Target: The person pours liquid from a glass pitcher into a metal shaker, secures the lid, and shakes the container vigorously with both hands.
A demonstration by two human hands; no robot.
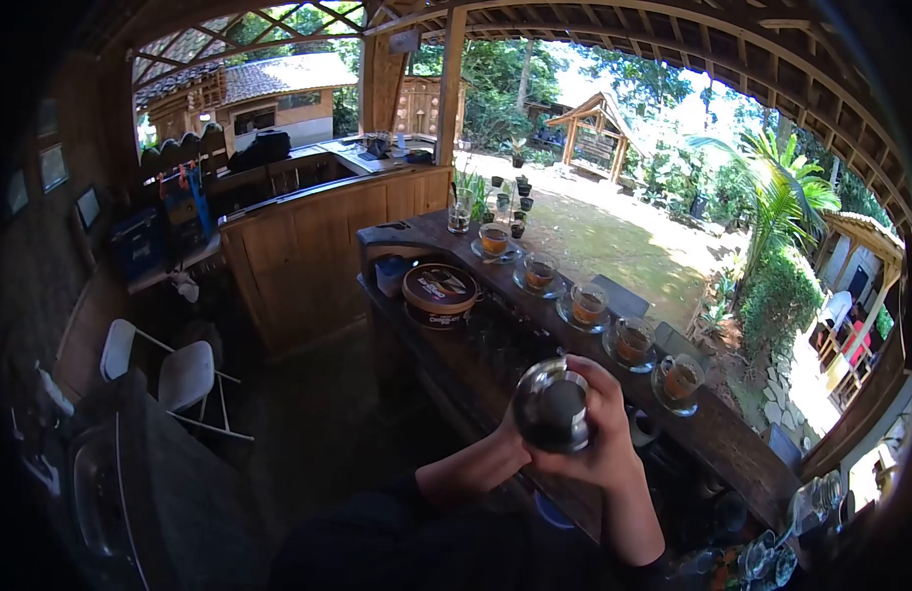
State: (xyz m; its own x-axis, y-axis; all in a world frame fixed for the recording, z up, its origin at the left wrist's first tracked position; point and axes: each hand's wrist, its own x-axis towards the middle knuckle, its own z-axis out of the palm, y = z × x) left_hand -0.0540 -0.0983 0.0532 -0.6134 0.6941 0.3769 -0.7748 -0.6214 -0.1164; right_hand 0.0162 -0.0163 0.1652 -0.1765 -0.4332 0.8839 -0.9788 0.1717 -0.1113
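Note:
A shiny metal container with a rounded body and a dark round area facing me is held up over the lower counter. My right hand is wrapped round its right side, thumb and fingers against the metal. From the left, my left hand presses on the container's lower left side, its fingers mostly hidden behind the metal. Beyond, glass cups of brown drink stand on saucers in a row along the wooden bar; the nearest cup is just right of my right hand.
A round brown tub sits on the lower shelf, left of the cups. A drinking glass stands at the bar's far end. More glassware is at lower right. A white folding chair and a sink are at left.

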